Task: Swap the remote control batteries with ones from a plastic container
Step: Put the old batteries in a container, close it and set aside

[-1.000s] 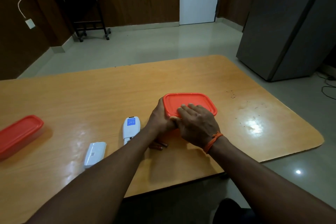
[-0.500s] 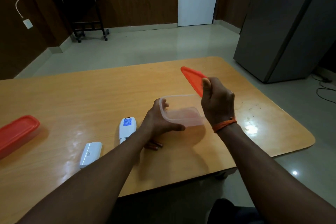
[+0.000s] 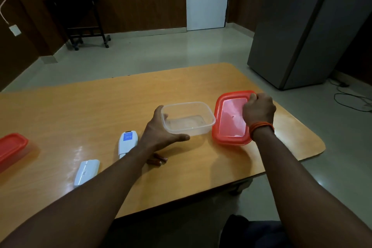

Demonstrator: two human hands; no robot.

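- Clear plastic tub [image 3: 188,119] stands open near the middle of the wooden bench [image 3: 80,110]; it looks empty, though the dim light makes that hard to confirm.
- Left hand [image 3: 161,131] grips the tub's left wall, thumb along the near side and fingers hooked over the rim.
- Red lid [image 3: 231,119] lies flat on the bench just right of the tub, its edge touching or almost touching the tub's right wall.
- Right hand [image 3: 258,109] rests over the lid's far right corner, fingers curled down on its rim; whether it is pinching the lid or only pressing on it, I cannot tell.
- Orange band [image 3: 261,127] circles the right wrist.
- White remote [image 3: 127,143] lies left of the left hand, a blue label on its far end, its near end hidden by the forearm.
- White cover [image 3: 87,172] lies nearer and further left, apart from the remote.
- Brown batteries [image 3: 158,160] lie together on the bench just beside the left forearm, near the tub's near side.
- Second red-lidded box [image 3: 11,148] sits at the far left edge of the view, well apart from everything else.
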